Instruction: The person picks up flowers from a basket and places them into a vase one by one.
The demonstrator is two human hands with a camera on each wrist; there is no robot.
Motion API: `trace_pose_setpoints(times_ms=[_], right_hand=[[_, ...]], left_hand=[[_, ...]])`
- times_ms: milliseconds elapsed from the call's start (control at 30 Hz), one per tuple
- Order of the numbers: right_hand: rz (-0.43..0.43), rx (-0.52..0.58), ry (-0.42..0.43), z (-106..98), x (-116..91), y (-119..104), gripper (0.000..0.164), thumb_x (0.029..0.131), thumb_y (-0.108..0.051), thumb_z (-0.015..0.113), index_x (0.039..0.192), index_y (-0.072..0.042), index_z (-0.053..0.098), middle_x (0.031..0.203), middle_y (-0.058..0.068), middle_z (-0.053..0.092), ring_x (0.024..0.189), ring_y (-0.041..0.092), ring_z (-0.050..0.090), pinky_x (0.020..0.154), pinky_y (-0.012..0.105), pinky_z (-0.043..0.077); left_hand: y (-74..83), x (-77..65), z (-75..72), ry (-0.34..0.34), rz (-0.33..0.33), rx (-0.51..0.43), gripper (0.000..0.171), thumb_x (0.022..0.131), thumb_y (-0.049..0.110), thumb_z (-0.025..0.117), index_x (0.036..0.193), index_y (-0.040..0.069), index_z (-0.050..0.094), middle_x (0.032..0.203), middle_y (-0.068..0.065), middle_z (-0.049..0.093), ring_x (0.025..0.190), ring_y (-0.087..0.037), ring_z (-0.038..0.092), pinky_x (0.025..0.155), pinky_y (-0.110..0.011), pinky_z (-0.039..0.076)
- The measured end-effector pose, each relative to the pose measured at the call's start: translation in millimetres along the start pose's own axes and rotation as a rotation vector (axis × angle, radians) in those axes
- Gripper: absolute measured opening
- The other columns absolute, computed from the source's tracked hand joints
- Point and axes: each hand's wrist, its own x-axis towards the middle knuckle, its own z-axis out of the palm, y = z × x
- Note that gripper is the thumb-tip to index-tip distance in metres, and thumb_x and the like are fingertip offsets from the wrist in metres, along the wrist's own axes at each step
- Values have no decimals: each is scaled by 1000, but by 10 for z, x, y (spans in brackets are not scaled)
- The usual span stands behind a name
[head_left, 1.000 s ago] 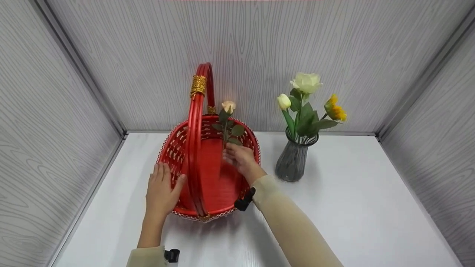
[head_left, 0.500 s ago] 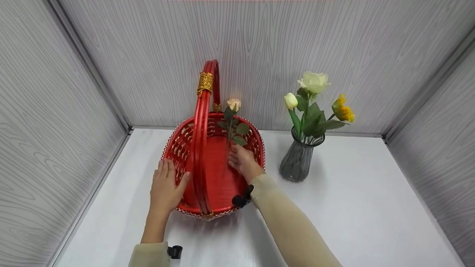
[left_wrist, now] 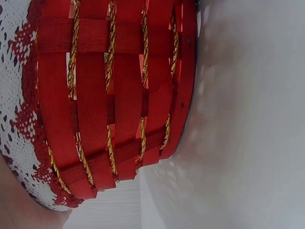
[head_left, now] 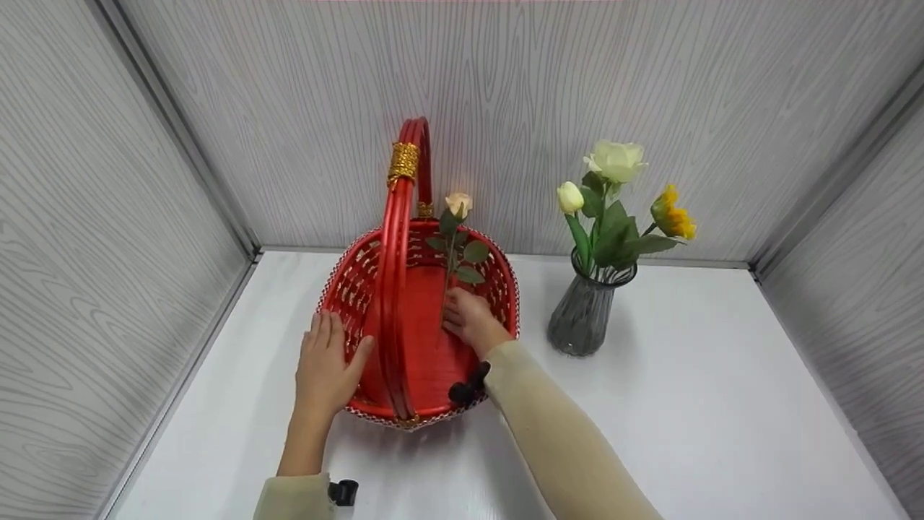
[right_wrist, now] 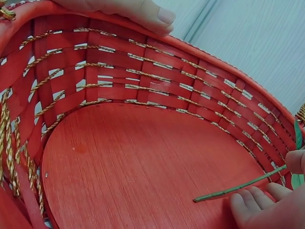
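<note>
A red woven basket (head_left: 426, 379) with a tall arched handle stands on the table. My left hand (head_left: 326, 375) rests on its left rim, fingers straight and thumb over the inner side. In the right wrist view the thumb (right_wrist: 147, 16) of that hand lies along the rim. Inside the basket my right hand (head_left: 473, 318) holds the lower stem of a peach rose (head_left: 459, 205) between thumb and fingers. The rose stands nearly upright, its bloom above the back rim and its leaves against the back right wall. Its bare stem end (right_wrist: 205, 198) shows over the red basket floor.
Right of the basket stands a grey glass vase (head_left: 580, 321) with a white flower (head_left: 616, 160), a pale tulip (head_left: 570, 197) and a yellow flower (head_left: 673, 215). Grey wood-grain panels (head_left: 505, 87) enclose the back and sides of the white table (head_left: 693, 404).
The head view has shifted, so everything sits a little farther right. My right hand has moved slightly lower along the rose stem. The left hand has stayed on the rim.
</note>
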Motion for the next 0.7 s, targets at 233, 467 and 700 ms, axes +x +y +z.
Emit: trace_pose_setpoints(times_ms=[233, 467, 700], right_hand=[[-5, -13, -23, 27, 7, 10, 49, 100, -17, 54, 145, -1, 44, 152, 20, 45, 139, 33, 45, 114, 45, 39], [-49, 21, 22, 62, -7, 7, 28, 101, -17, 57, 125, -3, 59, 107, 9, 68, 105, 25, 65, 102, 43, 49], [-114, 95, 99, 18, 17, -1, 27, 100, -11, 59, 125, -3, 63, 86, 6, 69, 67, 13, 62, 72, 30, 57]], left_hand=[[-17, 3, -14, -9, 3, 3, 91, 99, 66, 36, 155, -5, 23, 163, -24, 16, 154, -38, 6, 123, -56, 7], [-23, -14, -39, -1, -2, -5, 91, 99, 65, 37, 155, -6, 23, 163, -25, 16, 154, -38, 6, 123, -56, 6], [-2, 6, -4, 8, 8, -8, 91, 99, 64, 39, 154, -6, 25, 163, -25, 19, 154, -38, 8, 123, -57, 7]])
